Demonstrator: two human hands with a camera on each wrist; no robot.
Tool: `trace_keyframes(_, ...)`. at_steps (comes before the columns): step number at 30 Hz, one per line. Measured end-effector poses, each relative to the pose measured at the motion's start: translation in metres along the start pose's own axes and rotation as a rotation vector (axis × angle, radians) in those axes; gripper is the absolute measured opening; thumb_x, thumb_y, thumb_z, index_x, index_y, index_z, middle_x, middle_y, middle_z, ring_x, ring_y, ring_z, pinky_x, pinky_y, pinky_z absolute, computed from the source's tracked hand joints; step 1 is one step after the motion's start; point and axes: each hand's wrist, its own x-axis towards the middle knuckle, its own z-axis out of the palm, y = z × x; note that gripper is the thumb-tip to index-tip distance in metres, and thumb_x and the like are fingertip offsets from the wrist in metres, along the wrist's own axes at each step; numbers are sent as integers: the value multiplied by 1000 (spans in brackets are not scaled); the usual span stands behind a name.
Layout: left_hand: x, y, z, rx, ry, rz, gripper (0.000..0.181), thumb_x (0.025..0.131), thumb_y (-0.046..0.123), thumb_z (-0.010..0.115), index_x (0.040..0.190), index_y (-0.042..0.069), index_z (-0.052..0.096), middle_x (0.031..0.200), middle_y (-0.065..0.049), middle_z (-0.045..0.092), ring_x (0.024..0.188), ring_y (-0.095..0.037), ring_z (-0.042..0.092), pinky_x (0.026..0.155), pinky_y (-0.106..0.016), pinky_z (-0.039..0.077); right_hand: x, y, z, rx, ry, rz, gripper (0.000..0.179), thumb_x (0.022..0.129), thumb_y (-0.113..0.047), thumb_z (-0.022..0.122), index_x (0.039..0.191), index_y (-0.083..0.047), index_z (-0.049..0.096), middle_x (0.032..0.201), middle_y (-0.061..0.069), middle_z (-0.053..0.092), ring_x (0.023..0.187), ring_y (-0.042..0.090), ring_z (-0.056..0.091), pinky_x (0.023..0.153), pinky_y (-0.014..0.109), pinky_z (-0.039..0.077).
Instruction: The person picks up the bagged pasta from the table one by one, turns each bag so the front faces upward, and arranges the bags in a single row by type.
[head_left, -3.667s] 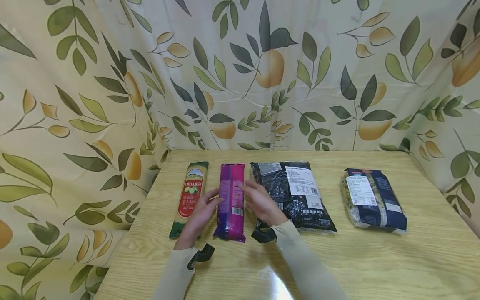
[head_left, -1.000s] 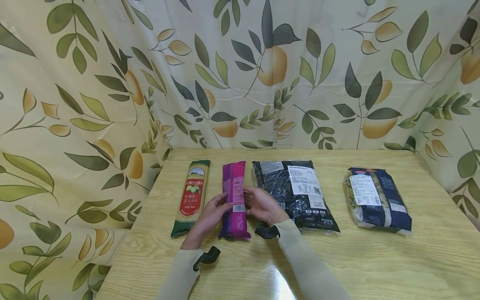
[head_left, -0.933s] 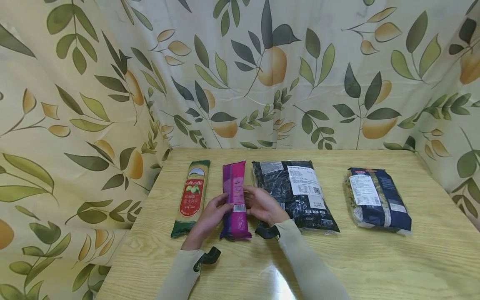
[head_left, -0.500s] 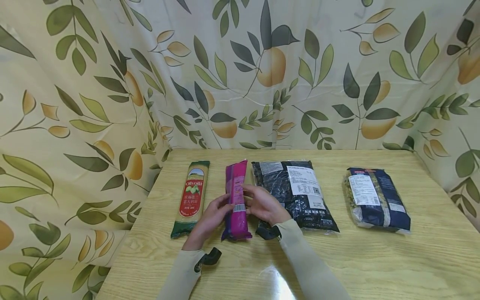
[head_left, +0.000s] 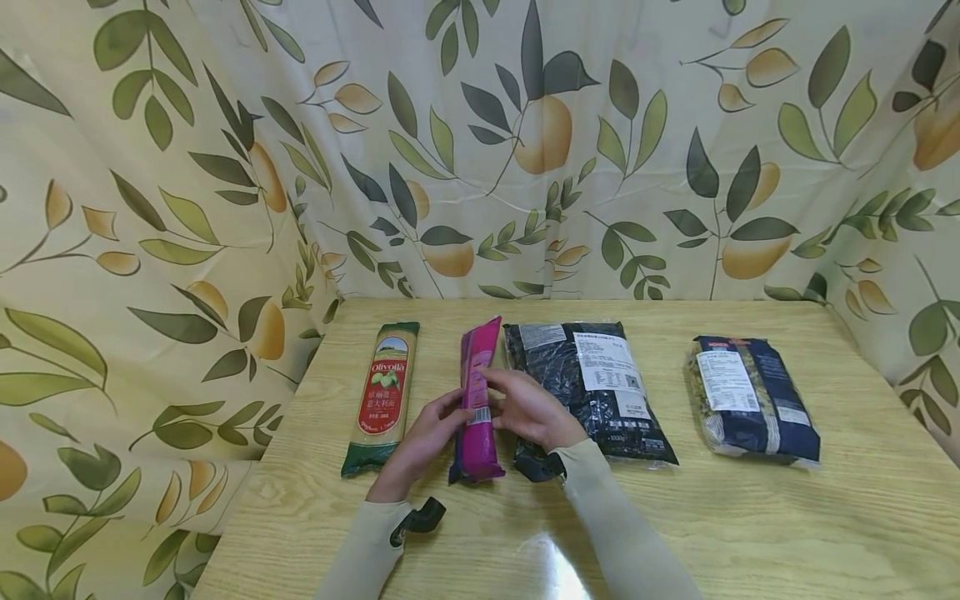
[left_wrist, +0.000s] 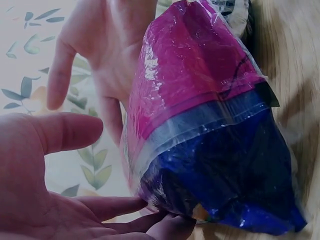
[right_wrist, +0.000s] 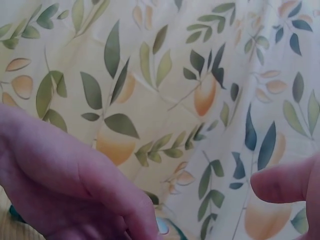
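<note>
A long pink-and-purple packet [head_left: 478,450] lies tilted onto one long side between both hands; its contents are hidden by the wrapper. On its left is my left hand [head_left: 416,446]. In the left wrist view, that hand's fairly straight fingers touch the lower edge of the packet [left_wrist: 200,65], while its thumb stands apart. My right hand [head_left: 532,412] rests against the packet's right side with relaxed fingers, overlapping the black bag's left edge in the head view. The right wrist view shows part of the right hand [right_wrist: 75,170], without the packet.
Left of the hands lies a spaghetti packet [head_left: 381,396] with a red label. A large black plastic bag [head_left: 600,429] with white labels lies close on the right. Farther right is a navy pasta bag [head_left: 750,400]. A leaf-print curtain [head_left: 480,150] borders the wooden table [head_left: 675,533].
Earlier the packet lay flat with its barcode facing up. It has rolled onto its side and shifted slightly right, both hands keeping to its sides. The other packages stay put.
</note>
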Motion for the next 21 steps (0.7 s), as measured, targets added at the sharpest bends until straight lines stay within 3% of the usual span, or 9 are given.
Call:
trace_keyframes(7,-1,1,0,-60,-56,-2,62,106,20,52,159,-3,31,160,-26,41,147,-36,43,125,-52,32,-3,-3,5,-35,1,-17,55,111,-27,39,158,1,30,153,20,30,136,36,38,103,47,49)
trace_keyframes(13,0,2,0,-102,-59,-24,64,106,22,53,159,-5,31,160,-26,41,149,-36,41,127,-51,30,-7,-7,13,-70,-1,-40,49,110,-25,40,150,3,38,140,14,39,144,38,30,117,60,36)
trace_keyframes(17,0,0,0,-120,-61,-17,63,107,20,50,158,-9,27,159,-29,40,150,-39,40,126,-51,31,-9,-7,19,-72,-3,-56,31,109,-23,44,131,-3,52,132,9,43,148,41,26,122,68,25)
trace_keyframes(21,-1,-1,-1,-122,-43,-21,63,107,18,50,158,-9,25,158,-30,41,149,-40,41,126,-52,32,-8,-5,21,-79,-13,-67,15,108,-22,48,107,-13,59,126,7,48,145,37,30,122,64,28)
